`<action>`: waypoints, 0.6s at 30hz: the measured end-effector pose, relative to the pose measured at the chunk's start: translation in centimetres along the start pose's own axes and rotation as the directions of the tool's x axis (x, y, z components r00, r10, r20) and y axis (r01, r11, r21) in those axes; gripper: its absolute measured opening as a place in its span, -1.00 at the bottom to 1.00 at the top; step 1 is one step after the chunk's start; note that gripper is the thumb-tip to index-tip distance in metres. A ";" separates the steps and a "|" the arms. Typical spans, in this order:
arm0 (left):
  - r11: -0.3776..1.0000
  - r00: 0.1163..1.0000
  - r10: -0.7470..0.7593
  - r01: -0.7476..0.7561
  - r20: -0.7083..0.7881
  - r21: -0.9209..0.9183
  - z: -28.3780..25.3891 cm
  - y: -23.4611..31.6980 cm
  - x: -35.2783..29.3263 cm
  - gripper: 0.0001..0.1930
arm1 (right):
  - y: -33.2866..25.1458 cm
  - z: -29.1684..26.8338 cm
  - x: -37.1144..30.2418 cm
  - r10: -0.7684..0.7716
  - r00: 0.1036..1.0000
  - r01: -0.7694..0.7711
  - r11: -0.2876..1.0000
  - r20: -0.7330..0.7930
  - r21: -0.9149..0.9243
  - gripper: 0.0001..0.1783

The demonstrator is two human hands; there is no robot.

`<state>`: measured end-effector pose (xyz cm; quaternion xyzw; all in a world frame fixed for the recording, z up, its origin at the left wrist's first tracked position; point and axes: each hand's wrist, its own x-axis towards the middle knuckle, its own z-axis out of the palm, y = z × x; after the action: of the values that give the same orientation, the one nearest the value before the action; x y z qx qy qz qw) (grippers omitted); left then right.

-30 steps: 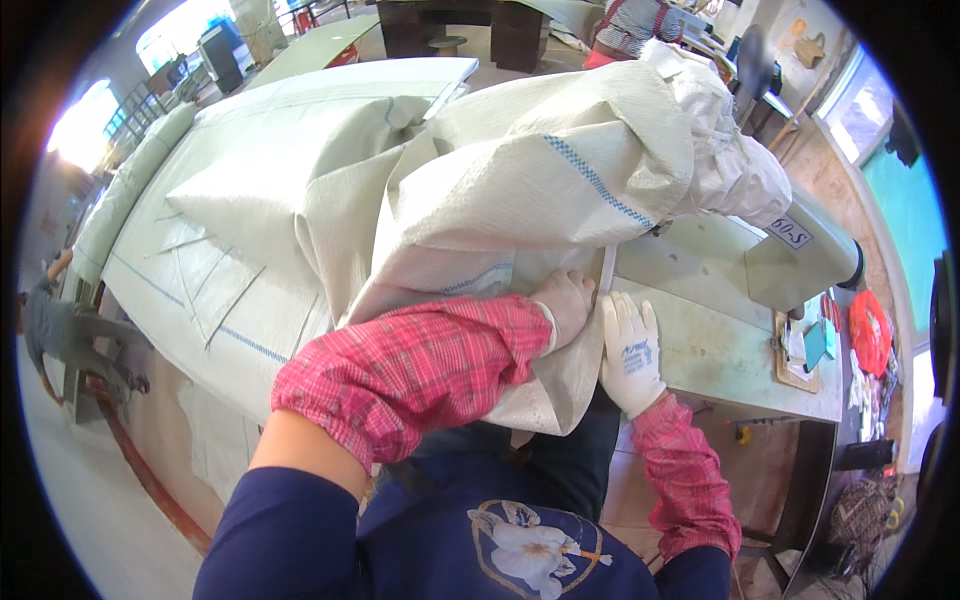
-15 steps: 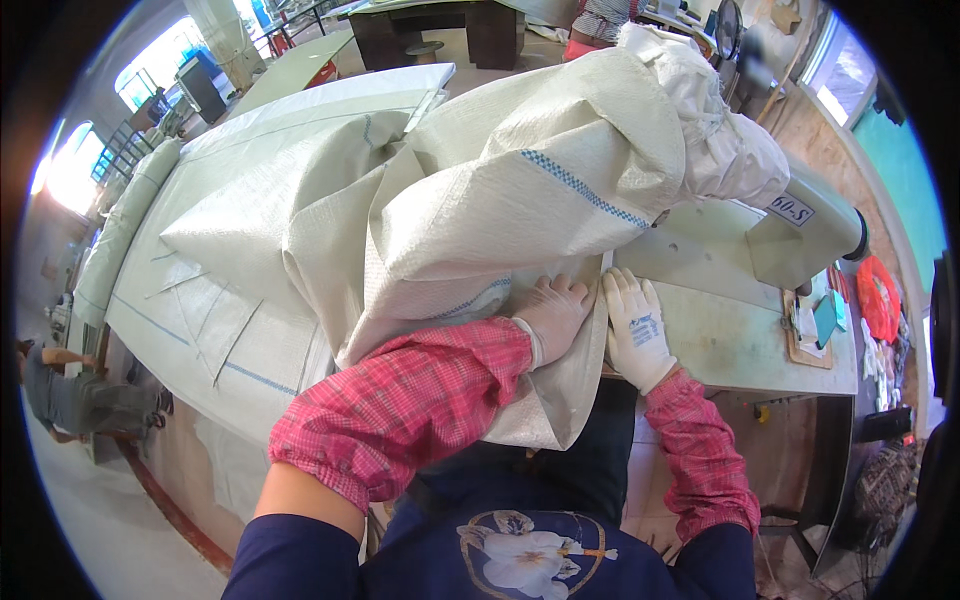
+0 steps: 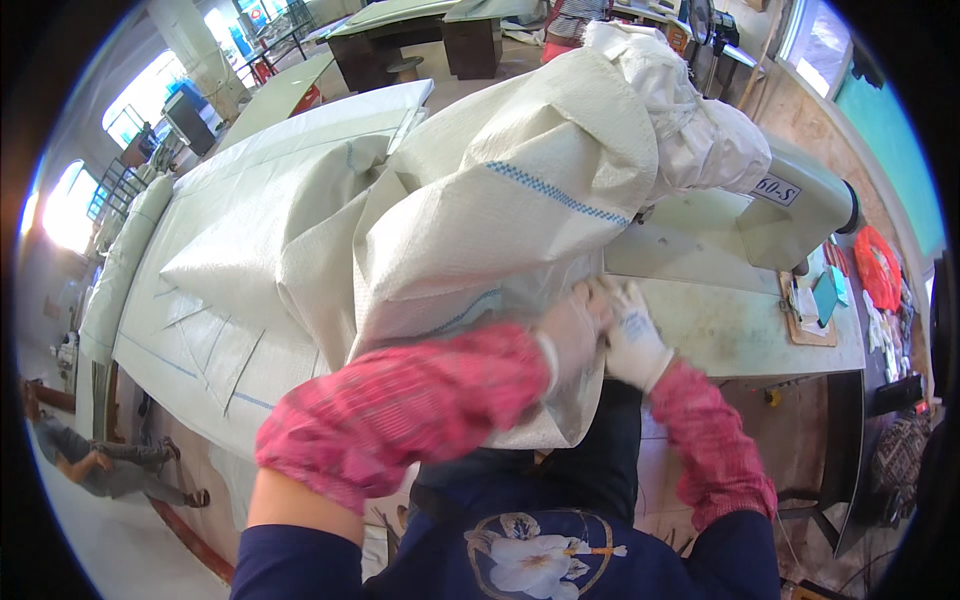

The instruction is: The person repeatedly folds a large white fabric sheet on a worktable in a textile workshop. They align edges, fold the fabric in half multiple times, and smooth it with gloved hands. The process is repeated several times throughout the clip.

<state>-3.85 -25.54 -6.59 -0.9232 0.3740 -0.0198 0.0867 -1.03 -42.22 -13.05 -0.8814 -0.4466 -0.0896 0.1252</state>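
A large sheet of white woven plastic fabric (image 3: 480, 240) with blue checked stripes lies bunched in front of me, its near end hanging over the table edge. My left hand (image 3: 570, 330), in a pale glove and slightly blurred, has its fingers closed at the fabric's right edge. Close against it, my right hand (image 3: 636, 338), in a white glove, curls its fingers on the same edge. The fingertips of both meet there, partly hiding each other. Beyond the fabric, a sewing machine (image 3: 805, 215) has its left end wrapped in white cloth (image 3: 700, 135).
The pale worktable (image 3: 720, 325) extends right, holding a clipboard (image 3: 805, 312) and a red plastic bag (image 3: 877, 268). A fabric roll (image 3: 125, 270) lies along the left edge. One person (image 3: 110, 465) is at far left, another (image 3: 572, 25) behind the machine.
My left hand has moved right and up along the fabric edge to meet my right hand. The right hand's fingers, outstretched before, are now curled in. The view has shifted slightly.
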 end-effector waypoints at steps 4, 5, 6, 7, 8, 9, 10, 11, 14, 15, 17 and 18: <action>0.937 0.986 0.155 -0.165 -0.059 -0.308 -5.1 -2.7 -6.8 -0.45 | -5.3 -0.6 -3.5 -0.004 0.998 0.001 0.999 0.059 0.044 -0.38; 0.939 0.990 0.136 -0.140 -0.034 -0.313 -5.2 -4.8 -8.4 -0.44 | -6.0 -0.3 -4.1 0.041 0.993 -0.050 0.996 0.114 0.075 -0.37; 0.949 0.995 0.098 -0.085 0.027 -0.305 -4.8 -6.8 -9.4 -0.43 | -6.0 0.0 -4.3 0.043 0.995 -0.049 0.997 0.089 0.063 -0.32; 0.962 0.993 -0.008 0.040 0.119 -0.270 -4.1 -8.9 -10.0 -0.48 | -5.6 0.5 -4.2 0.084 0.993 -0.090 0.994 0.087 0.067 -0.31; 0.983 0.988 -0.038 0.009 0.151 0.186 -3.2 -10.2 -10.3 -0.55 | -4.7 1.1 -3.6 0.101 0.994 -0.104 0.992 0.033 0.074 -0.29; 0.968 0.969 -0.053 -0.009 0.241 0.250 -2.3 -11.6 -10.3 -0.59 | -3.5 1.8 -2.5 0.110 0.993 -0.108 0.991 -0.029 0.075 -0.28; 0.948 0.957 -0.060 -0.034 0.284 0.317 -1.8 -13.0 -9.9 -0.62 | -1.9 2.4 -1.1 0.118 0.993 -0.117 0.993 -0.014 0.026 -0.18; 0.926 0.928 -0.114 -0.030 0.354 0.376 -1.5 -14.2 -9.4 -0.63 | -0.3 2.9 0.4 0.123 0.992 -0.124 0.991 -0.017 -0.052 -0.20; 0.924 0.810 -0.249 0.034 0.532 0.381 -1.3 -17.3 -7.8 -0.64 | 3.0 4.2 4.6 0.203 0.978 -0.208 0.973 -0.052 -0.103 -0.30; 0.919 0.785 -0.305 0.093 0.540 0.383 -1.1 -18.1 -7.5 -0.64 | 3.6 4.5 5.6 0.215 0.972 -0.224 0.970 -0.097 -0.095 -0.34; 0.925 0.839 -0.379 0.360 0.390 0.123 -0.1 -19.7 -7.7 -0.61 | 4.0 5.0 6.8 0.290 0.950 -0.300 0.951 -0.118 -0.074 -0.39; 0.871 0.821 -0.473 0.490 0.321 0.031 0.8 -20.6 -8.0 -0.60 | 3.9 5.1 6.9 0.288 0.942 -0.298 0.954 -0.175 -0.033 -0.41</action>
<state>4.65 -5.33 -3.54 -0.9803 0.1102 0.1179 0.1137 6.42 -37.68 -16.57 -0.9305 -0.2957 -0.1573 0.1483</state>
